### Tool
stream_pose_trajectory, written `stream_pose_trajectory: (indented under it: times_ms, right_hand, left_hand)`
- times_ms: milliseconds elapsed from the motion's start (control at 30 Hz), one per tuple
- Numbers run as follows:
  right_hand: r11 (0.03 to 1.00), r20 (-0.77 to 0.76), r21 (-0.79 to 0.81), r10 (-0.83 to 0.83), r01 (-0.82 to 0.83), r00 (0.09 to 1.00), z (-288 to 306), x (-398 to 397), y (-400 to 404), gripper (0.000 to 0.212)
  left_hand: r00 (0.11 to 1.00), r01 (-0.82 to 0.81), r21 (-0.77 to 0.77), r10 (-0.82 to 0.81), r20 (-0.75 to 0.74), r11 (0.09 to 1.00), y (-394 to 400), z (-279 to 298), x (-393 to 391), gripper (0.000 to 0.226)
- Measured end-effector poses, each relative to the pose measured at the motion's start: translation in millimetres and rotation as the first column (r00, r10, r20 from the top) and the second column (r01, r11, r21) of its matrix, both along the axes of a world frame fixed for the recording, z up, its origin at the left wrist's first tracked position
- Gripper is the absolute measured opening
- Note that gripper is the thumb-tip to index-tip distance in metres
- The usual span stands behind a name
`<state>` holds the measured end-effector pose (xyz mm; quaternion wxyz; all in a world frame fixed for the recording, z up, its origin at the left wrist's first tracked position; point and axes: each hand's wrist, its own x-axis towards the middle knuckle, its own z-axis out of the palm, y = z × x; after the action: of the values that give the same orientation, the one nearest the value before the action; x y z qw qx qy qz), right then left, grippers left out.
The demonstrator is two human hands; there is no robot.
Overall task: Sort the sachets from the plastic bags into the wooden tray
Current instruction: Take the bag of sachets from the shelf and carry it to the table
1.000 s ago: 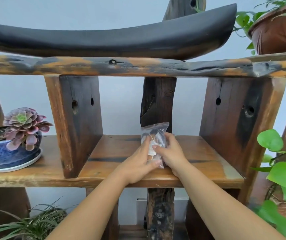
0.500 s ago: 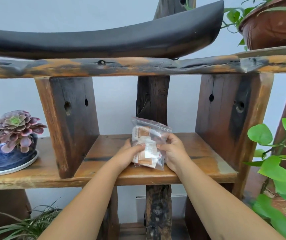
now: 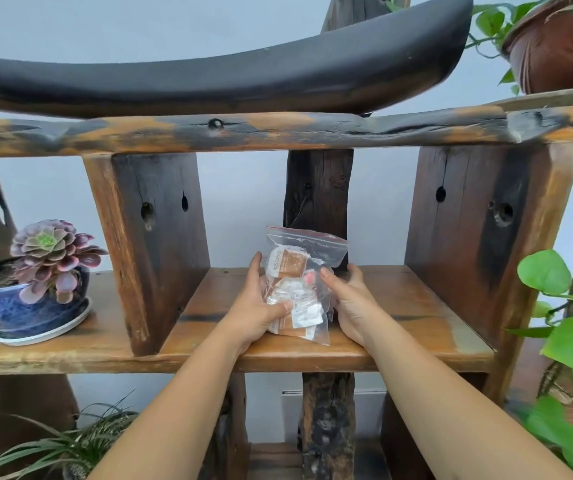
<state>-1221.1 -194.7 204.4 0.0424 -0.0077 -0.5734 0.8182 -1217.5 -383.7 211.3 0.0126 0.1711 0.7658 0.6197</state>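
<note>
A clear zip plastic bag (image 3: 304, 258) with a red seal strip stands on the middle wooden shelf (image 3: 399, 306), leaning back. Inside it are several brown-and-white sachets (image 3: 286, 263). My left hand (image 3: 257, 310) grips the bag's left side, thumb across the front. On the bag's right side my right hand (image 3: 349, 303) holds it, thumb pressed on the front and fingers behind. A long dark curved wooden tray (image 3: 243, 77) lies on the top shelf, above both hands.
Thick upright wooden posts (image 3: 160, 244) (image 3: 479, 237) wall the shelf bay on either side. A succulent in a blue pot (image 3: 32, 299) sits on the left. Green vine leaves (image 3: 565, 327) hang at the right, and a brown pot (image 3: 562, 46) stands top right.
The bag has been turned to face me and drawn toward the shelf's front. My hands have shifted from its front to its two sides.
</note>
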Motion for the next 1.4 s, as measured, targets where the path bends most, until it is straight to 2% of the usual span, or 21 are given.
stream_pose_trajectory:
  times_ms: [67,133,200,300,400,533,600,667,733,833,933,1000,1100,1167,1267,1333,1400]
  right_hand:
    - [0.999,0.010,0.044,0.009,-0.010,1.000,0,0,0,0.143]
    - [0.995,0.026,0.102,0.001,-0.003,1.000,1,3,-2,0.132]
    - [0.988,0.026,0.153,-0.009,0.004,1.000,2,5,-3,0.109]
    - [0.985,-0.027,0.170,-0.012,0.017,1.000,0,6,-4,0.060]
    - [0.978,-0.079,0.207,0.003,0.013,0.997,3,14,-6,0.040]
    - [0.932,-0.127,0.357,-0.023,0.068,0.992,10,28,-12,0.039]
    - [0.908,-0.155,0.408,-0.036,0.097,0.987,12,39,-17,0.037]
    - [0.911,-0.161,0.396,-0.057,0.117,0.985,14,52,-22,0.034]
    - [0.913,-0.168,0.382,-0.082,0.142,0.982,16,68,-27,0.033]
    - [0.903,-0.206,0.389,-0.106,0.181,0.973,23,101,-31,0.026]
    - [0.916,-0.195,0.372,-0.082,0.151,0.977,26,141,-35,0.024]
    - [0.944,-0.170,0.300,-0.086,0.134,0.982,23,165,-37,0.033]
    - [0.947,-0.097,0.244,-0.191,0.210,0.977,20,199,-42,0.063]
    - [0.975,0.005,0.154,-0.165,0.163,0.986,17,222,-46,0.070]
    - [0.998,0.141,0.056,0.009,-0.017,0.990,16,255,-46,0.047]
    - [0.990,0.129,0.067,0.116,-0.126,0.985,14,276,-44,0.038]
    - [0.980,0.069,0.122,0.148,-0.156,0.987,12,298,-43,0.039]
  left_hand:
    - [1.000,0.007,0.010,-0.007,0.004,1.000,-2,-2,-1,0.110]
    - [1.000,0.014,0.017,-0.014,0.009,1.000,-2,-4,-4,0.111]
    - [0.999,0.030,0.028,-0.031,0.025,0.999,-3,-5,-6,0.113]
    - [0.996,0.059,0.019,-0.060,0.067,0.998,-4,-4,-8,0.113]
    - [0.990,0.077,-0.007,-0.075,0.121,0.997,-4,1,-7,0.113]
    - [0.982,0.087,-0.003,-0.085,0.171,0.996,-3,11,1,0.114]
    - [0.976,0.089,0.085,-0.104,0.193,0.992,-1,15,12,0.101]
    - [0.979,0.076,0.146,-0.101,0.176,0.986,0,16,28,0.089]
    - [0.981,0.062,0.229,-0.101,0.164,0.971,0,13,45,0.089]
    - [0.953,0.109,0.448,-0.221,0.205,0.887,-3,9,73,0.089]
    - [0.942,0.115,0.518,-0.258,0.214,0.848,-7,8,106,0.081]
    - [0.946,0.108,0.554,-0.257,0.199,0.826,-9,8,129,0.076]
    - [0.950,0.103,0.577,-0.251,0.183,0.810,-11,12,164,0.064]
    - [0.962,0.084,0.560,-0.214,0.171,0.824,-12,13,188,0.056]
    - [0.972,0.066,0.521,-0.172,0.157,0.851,-14,13,226,0.051]
    - [0.976,0.045,0.512,-0.148,0.162,0.858,-14,12,250,0.049]
    - [0.981,0.005,0.526,-0.105,0.160,0.850,-14,7,272,0.049]
